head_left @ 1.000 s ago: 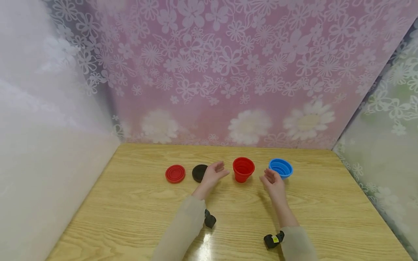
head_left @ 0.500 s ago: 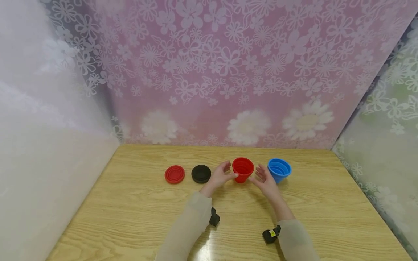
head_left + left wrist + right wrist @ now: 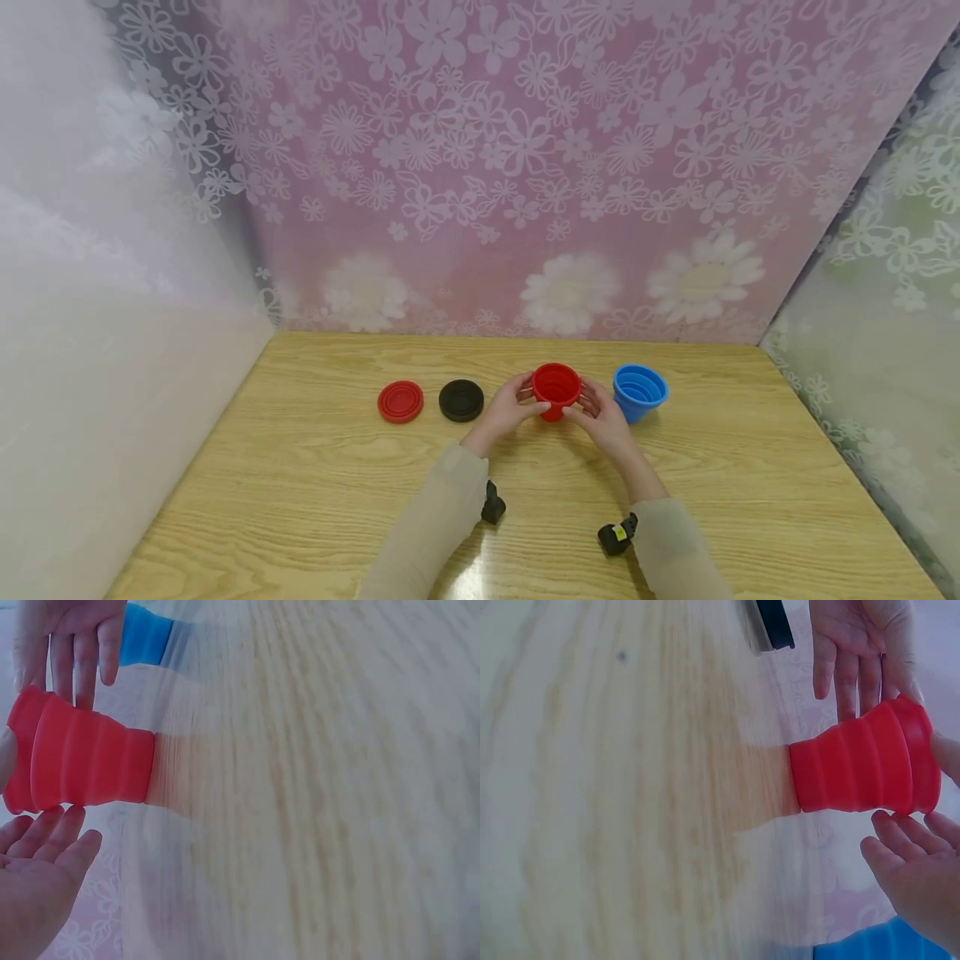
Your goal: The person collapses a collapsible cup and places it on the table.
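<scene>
Red cup (image 3: 557, 390), blue cup (image 3: 640, 395), floral backdrop (image 3: 525, 167)

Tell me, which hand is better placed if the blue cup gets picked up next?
Probably the right hand: it touches the red cup on the side facing the blue cup, close by. The left hand is on the other side, nearer the black disc, and would likely have to reach across.

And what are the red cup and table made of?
The red cup looks like silicone, maybe soft plastic: smooth, fairly matt, with stepped rings. The table looks like wood, or a wood print: grain lines show, and a bright glare suggests gloss.
</scene>
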### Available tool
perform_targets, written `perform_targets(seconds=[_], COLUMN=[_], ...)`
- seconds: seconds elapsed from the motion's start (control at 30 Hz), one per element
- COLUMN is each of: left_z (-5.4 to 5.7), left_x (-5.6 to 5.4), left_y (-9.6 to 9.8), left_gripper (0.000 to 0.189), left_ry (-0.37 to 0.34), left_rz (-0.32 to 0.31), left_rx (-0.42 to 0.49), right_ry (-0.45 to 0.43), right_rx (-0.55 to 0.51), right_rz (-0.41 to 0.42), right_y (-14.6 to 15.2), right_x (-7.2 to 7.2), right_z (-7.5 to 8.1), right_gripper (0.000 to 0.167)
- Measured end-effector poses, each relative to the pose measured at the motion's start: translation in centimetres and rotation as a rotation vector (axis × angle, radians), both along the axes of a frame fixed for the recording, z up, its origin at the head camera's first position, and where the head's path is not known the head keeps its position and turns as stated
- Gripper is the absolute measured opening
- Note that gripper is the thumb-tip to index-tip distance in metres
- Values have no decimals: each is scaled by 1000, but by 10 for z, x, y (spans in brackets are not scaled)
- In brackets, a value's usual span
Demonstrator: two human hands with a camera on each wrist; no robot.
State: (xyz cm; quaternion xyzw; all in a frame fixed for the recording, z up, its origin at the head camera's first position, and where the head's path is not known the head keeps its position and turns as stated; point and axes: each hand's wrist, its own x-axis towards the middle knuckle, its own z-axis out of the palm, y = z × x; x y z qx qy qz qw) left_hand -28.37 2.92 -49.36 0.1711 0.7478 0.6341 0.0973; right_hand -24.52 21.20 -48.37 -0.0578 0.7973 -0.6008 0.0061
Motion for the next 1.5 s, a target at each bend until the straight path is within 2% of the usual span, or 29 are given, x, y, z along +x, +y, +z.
perform_targets(seconds=[0.13,0.23,0.47,0.53,0.67,0.83,1.03,1.13,1.27,1.4,1.5], left_z=[0,6,46,53,62,65,63,65,69,72,71], left_x=[3,9,41,49,63,70,71,73,75,76,76], left_y=[1,-2,-24,-32,-49,-65,-77,-80,-83,-85,-85], left_gripper=[65,64,56,53,50,46,39,36,30,26,23], left_ry=[-16,-9,34,58,105,180,244,230,193,176,193], left_rz=[21,41,30,27,61,72,73,90,122,147,165], left_rx=[7,21,55,72,67,129,172,160,145,139,140], right_ry=[31,52,125,151,181,234,256,247,248,264,253], right_rx=[15,13,-48,-54,-58,-80,-75,-40,-3,-15,-55], right_rz=[-21,-39,-30,-11,20,45,47,18,-17,-28,-20], right_y=[-1,-4,-16,-20,-34,-52,-58,-59,-63,-68,-72], right_x=[1,5,20,25,37,47,40,35,34,38,44], right_z=[1,4,20,25,42,60,50,43,43,53,63], right_gripper=[68,66,61,59,56,49,43,39,35,30,26])
